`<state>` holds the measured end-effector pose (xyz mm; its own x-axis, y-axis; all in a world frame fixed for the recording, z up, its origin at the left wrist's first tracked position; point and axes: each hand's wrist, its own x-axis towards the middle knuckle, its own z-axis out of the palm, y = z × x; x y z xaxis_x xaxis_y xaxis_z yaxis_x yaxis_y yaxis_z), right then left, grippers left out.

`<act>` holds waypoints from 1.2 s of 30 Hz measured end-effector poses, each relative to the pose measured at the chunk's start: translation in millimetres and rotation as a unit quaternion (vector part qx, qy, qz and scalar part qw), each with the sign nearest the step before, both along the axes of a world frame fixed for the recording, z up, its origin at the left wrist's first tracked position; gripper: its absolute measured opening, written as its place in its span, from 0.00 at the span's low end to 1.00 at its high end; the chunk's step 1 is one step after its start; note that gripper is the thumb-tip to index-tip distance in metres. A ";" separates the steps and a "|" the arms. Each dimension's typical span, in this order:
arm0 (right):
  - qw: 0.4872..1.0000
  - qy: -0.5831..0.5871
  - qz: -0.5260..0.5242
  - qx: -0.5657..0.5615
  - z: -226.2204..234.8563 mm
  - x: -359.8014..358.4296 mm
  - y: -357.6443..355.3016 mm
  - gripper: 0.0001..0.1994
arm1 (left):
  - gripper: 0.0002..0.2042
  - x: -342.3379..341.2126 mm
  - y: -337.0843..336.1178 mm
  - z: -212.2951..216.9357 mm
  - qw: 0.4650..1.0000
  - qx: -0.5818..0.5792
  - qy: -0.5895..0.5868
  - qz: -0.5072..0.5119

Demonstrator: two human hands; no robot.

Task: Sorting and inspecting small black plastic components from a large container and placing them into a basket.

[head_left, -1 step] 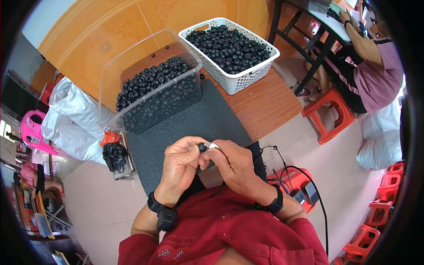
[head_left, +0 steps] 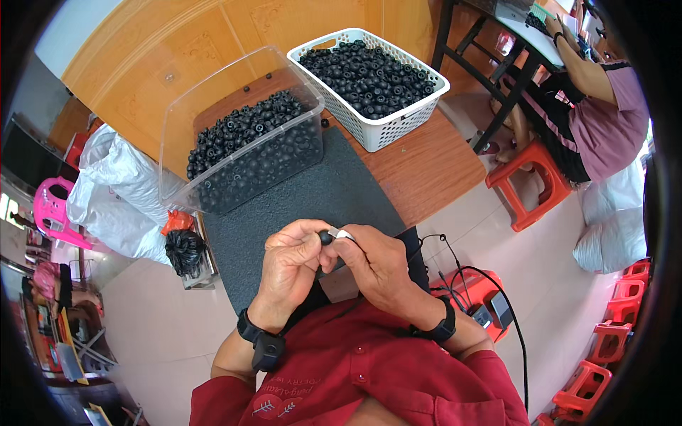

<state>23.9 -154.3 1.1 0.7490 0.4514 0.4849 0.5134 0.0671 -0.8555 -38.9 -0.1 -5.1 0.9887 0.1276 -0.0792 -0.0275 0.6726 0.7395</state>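
My left hand (head_left: 293, 263) pinches a small round black rubber-looking part (head_left: 325, 238) between thumb and fingertips, above the near edge of the dark mat (head_left: 284, 206). Close against it, my right hand (head_left: 376, 266) is closed on a small tool with a white end (head_left: 344, 234); a thin pale tip reaches to the black part. Most of the tool is hidden by my fingers, so its exact kind does not show. Beyond my hands, a clear plastic tub (head_left: 241, 174) holds many ring-shaped black parts (head_left: 245, 135). A white slotted basket (head_left: 401, 128) beside it is heaped with similar parts.
Both containers rest on a brown wooden table (head_left: 433, 170), with a few loose parts nearby. White sacks (head_left: 121, 192) and a black bag (head_left: 185, 252) stand left. A red stool (head_left: 472, 291) with cables and devices is at right; another person (head_left: 604, 121) sits beyond.
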 end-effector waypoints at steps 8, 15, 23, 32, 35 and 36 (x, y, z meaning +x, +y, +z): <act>0.997 -0.067 -0.029 -0.035 -3.9 2.8 -1.5 0.07 | 0.11 -1.1 -2.2 -2.9 1.000 -0.012 0.014 0.000; 0.988 -0.135 -0.057 -0.057 -5.1 6.7 -3.5 0.11 | 0.12 4.3 -1.6 -4.3 1.000 0.000 0.000 -0.005; 0.961 -0.232 -0.114 -0.094 -2.9 7.1 -5.5 0.17 | 0.11 1.7 -10.4 6.9 0.996 0.076 -0.004 0.040; 0.963 -0.238 -0.095 -0.087 -6.0 5.5 -4.7 0.14 | 0.11 2.5 -14.0 8.5 1.000 -0.001 0.018 0.020; 0.999 -0.038 -0.022 0.002 -8.7 4.1 -3.8 0.11 | 0.11 2.6 -8.0 -1.8 1.000 -0.022 0.010 0.007; 1.000 0.017 -0.013 0.022 -7.6 3.4 -4.6 0.10 | 0.12 3.3 -7.1 -2.8 1.000 -0.012 0.003 0.005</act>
<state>27.3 -159.0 -6.6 0.7767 0.4097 0.4784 0.4863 0.0925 -0.8689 -35.6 -7.2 -7.8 0.9869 0.1355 -0.0878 -0.0302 0.6892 0.7239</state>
